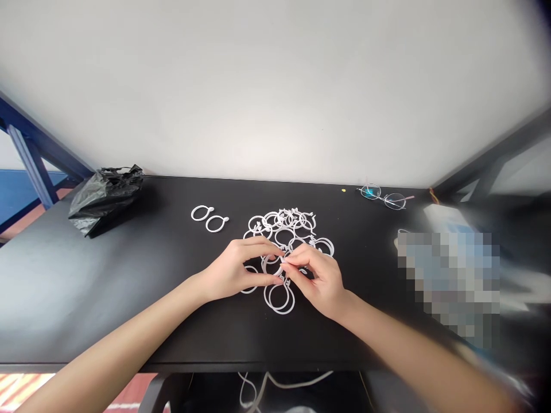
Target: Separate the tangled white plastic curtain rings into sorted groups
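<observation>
Over a pile of white plastic rings (284, 236) on the black desk, my two hands meet at the fingertips. My left hand (241, 267) grips a white plastic ring (272, 269) between thumb and fingers, which curve around its sides. Thumb and forefinger of my right hand (318, 278) are pinched at the same ring's edge, where a small end piece seems to be; the fingertips partly hide it. Loose overlapping rings (279, 299) lie just below the hands. Two separate rings (208, 219) lie apart to the left, each with a small knob.
A crumpled black plastic bag (107, 198) sits at the desk's back left. Eyeglasses (383, 197) and a tiny yellow bit (343, 190) lie near the wall. At the right is a blurred, pixelated item (447, 281). White cables (297, 383) hang below the desk's front edge.
</observation>
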Demonstrator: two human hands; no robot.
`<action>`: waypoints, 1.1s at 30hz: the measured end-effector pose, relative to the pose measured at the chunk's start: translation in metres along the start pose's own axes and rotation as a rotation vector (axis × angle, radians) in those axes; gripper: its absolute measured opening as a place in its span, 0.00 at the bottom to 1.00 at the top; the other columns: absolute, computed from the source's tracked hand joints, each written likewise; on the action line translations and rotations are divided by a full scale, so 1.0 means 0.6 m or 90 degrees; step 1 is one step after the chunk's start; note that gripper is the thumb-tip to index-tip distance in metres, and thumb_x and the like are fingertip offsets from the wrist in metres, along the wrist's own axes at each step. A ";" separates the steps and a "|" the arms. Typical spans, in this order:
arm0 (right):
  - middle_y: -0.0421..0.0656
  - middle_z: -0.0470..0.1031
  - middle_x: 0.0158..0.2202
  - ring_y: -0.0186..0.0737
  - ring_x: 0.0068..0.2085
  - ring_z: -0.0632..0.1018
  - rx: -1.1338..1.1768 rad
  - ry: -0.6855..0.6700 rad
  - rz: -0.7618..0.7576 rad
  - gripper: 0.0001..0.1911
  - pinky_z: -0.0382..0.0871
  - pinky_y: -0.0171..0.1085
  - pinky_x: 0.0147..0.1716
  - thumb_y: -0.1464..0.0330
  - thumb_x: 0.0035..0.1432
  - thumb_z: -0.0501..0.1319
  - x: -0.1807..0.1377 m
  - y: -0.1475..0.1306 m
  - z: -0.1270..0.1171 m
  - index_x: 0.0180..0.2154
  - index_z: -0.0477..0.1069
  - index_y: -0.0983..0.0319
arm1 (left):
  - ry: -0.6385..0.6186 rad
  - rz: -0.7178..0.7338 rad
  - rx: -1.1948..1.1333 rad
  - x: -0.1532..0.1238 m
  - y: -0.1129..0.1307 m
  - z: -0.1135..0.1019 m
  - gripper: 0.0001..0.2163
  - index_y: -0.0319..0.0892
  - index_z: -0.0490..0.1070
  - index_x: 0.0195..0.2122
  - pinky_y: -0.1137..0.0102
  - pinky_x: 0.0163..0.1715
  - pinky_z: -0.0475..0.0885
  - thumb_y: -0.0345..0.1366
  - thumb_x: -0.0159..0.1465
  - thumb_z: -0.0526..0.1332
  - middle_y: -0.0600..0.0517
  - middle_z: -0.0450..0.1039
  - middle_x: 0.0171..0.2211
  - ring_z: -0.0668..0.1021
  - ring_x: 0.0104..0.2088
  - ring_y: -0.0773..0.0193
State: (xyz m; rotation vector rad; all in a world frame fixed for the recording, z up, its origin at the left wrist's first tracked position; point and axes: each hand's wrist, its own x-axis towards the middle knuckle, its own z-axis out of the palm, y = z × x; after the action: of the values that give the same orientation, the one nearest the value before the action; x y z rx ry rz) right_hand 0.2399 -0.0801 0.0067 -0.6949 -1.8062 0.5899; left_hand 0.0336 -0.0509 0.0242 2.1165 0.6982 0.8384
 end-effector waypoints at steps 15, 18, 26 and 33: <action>0.43 0.75 0.38 0.30 0.27 0.76 -0.012 0.006 0.080 0.09 0.75 0.32 0.29 0.76 0.61 0.61 -0.003 0.004 -0.002 0.43 0.71 0.61 | 0.321 -0.116 0.280 0.009 -0.020 -0.051 0.12 0.40 0.75 0.42 0.68 0.40 0.70 0.42 0.62 0.65 0.50 0.76 0.36 0.77 0.36 0.61; 0.43 0.75 0.36 0.29 0.27 0.75 -0.023 -0.009 0.057 0.09 0.74 0.32 0.27 0.77 0.61 0.59 -0.006 0.006 0.001 0.43 0.72 0.61 | 0.380 -0.179 0.478 0.006 -0.049 -0.081 0.13 0.41 0.75 0.44 0.63 0.45 0.68 0.43 0.63 0.63 0.48 0.76 0.37 0.77 0.39 0.57; 0.47 0.77 0.38 0.39 0.38 0.78 -0.070 -0.069 0.017 0.05 0.74 0.33 0.29 0.76 0.58 0.63 -0.010 0.011 0.007 0.36 0.72 0.62 | 0.224 -0.296 0.680 -0.011 -0.082 -0.095 0.17 0.40 0.70 0.54 0.54 0.54 0.62 0.40 0.66 0.56 0.44 0.76 0.45 0.75 0.47 0.48; 0.44 0.76 0.35 0.35 0.33 0.75 -0.026 -0.100 0.040 0.06 0.72 0.33 0.28 0.78 0.60 0.60 -0.009 0.009 0.007 0.35 0.71 0.62 | 0.177 -0.325 0.652 -0.013 -0.093 -0.092 0.14 0.42 0.73 0.48 0.52 0.55 0.61 0.39 0.66 0.54 0.44 0.75 0.47 0.74 0.47 0.47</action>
State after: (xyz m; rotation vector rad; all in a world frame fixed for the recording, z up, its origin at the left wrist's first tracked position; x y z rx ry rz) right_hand 0.2383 -0.0805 -0.0020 -0.7529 -1.9525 0.6666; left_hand -0.0241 -0.0003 0.0059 2.4520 2.0469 0.5155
